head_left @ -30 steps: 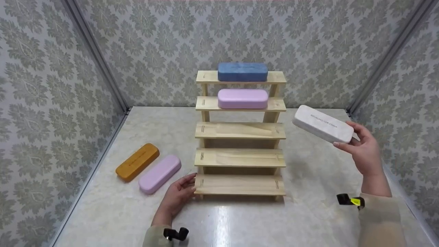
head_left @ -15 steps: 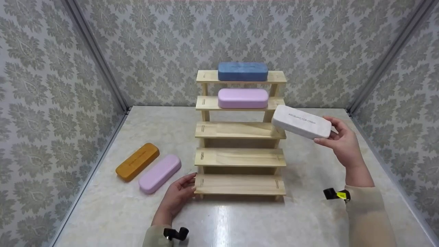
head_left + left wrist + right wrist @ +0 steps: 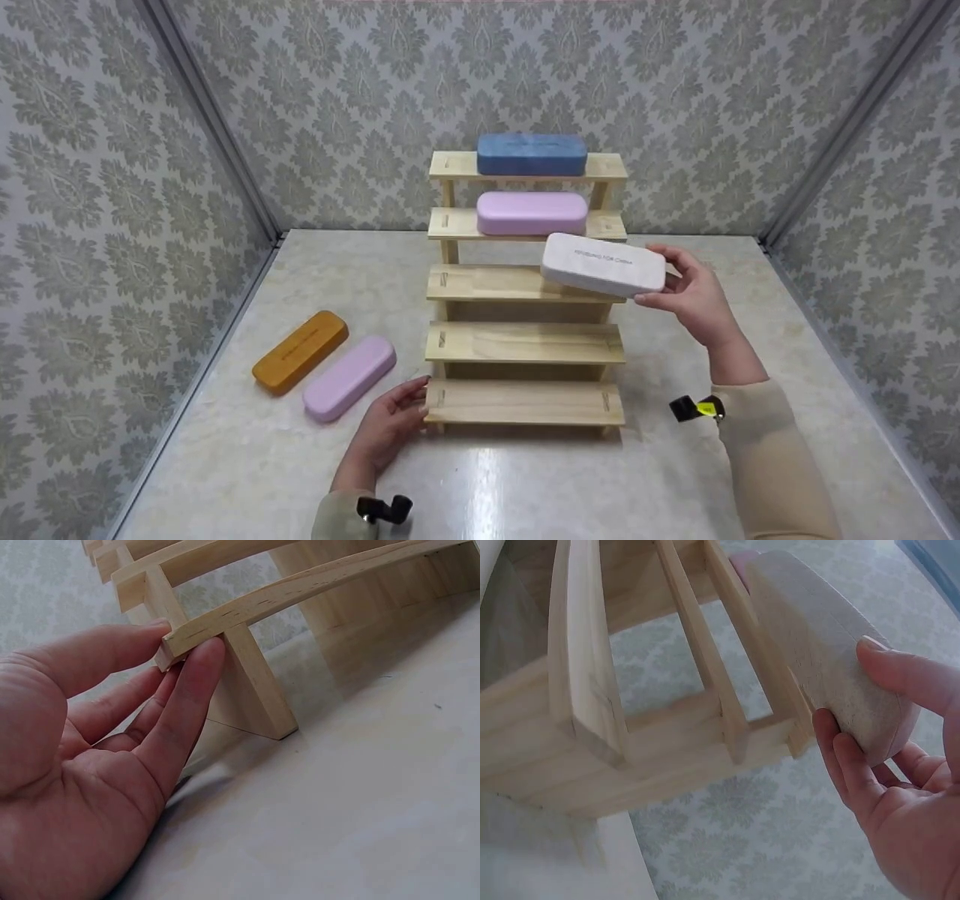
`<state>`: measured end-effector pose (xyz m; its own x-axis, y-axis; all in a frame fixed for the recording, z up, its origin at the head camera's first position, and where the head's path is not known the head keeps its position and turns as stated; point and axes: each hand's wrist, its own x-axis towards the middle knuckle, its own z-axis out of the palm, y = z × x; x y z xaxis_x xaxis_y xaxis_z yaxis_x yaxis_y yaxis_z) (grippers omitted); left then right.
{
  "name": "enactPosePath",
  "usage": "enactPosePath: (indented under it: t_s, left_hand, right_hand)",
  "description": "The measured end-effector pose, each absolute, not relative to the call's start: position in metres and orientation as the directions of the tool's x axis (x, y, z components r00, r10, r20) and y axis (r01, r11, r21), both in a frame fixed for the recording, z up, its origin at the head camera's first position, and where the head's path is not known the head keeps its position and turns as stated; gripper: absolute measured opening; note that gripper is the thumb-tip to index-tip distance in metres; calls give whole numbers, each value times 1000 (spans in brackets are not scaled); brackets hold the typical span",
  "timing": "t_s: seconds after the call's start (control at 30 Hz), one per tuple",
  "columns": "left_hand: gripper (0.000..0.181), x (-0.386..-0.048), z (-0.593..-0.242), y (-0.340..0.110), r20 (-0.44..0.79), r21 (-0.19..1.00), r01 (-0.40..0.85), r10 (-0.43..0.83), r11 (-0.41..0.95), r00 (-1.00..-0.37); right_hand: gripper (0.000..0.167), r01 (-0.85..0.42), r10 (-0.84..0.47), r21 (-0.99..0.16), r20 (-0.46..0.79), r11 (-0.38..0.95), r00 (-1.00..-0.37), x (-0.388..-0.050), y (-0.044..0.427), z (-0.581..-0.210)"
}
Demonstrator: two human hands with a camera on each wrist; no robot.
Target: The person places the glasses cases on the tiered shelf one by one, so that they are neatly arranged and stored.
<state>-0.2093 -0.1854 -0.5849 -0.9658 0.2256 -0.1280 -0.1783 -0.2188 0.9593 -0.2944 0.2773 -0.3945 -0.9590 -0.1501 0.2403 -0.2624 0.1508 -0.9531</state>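
My right hand [image 3: 697, 300] grips the right end of a white glasses case [image 3: 602, 264] with small lettering. In the head view the case is slightly tilted and overlaps the right part of the middle step of a wooden stepped rack [image 3: 525, 405]. Thumb and fingers hold its end in the right wrist view, where the case [image 3: 817, 645] is beside the rack's steps. My left hand [image 3: 390, 424] pinches the left end of the rack's lowest step [image 3: 202, 626], thumb above and fingers below. A blue glasses case [image 3: 531, 155] lies on the top step, a lilac one [image 3: 532, 213] on the second.
Left of the rack, an orange glasses case [image 3: 300, 352] and another lilac case [image 3: 350, 379] lie slantwise on the pale tabletop [image 3: 247, 465]. Patterned walls [image 3: 360, 112] enclose the table at the back and both sides.
My right hand has carried the white case leftward, from right of the rack to in front of its middle step. The case has turned nearer to level. My left hand has stayed put.
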Motion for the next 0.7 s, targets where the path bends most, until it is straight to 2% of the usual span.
enactPosePath:
  t_s: [0.7]
  left_hand:
    - [64, -210, -585, -185, -137, 957, -186, 217, -221, -967]
  right_hand:
    - [79, -226, -290, -957, 167, 182, -942, -331, 219, -401]
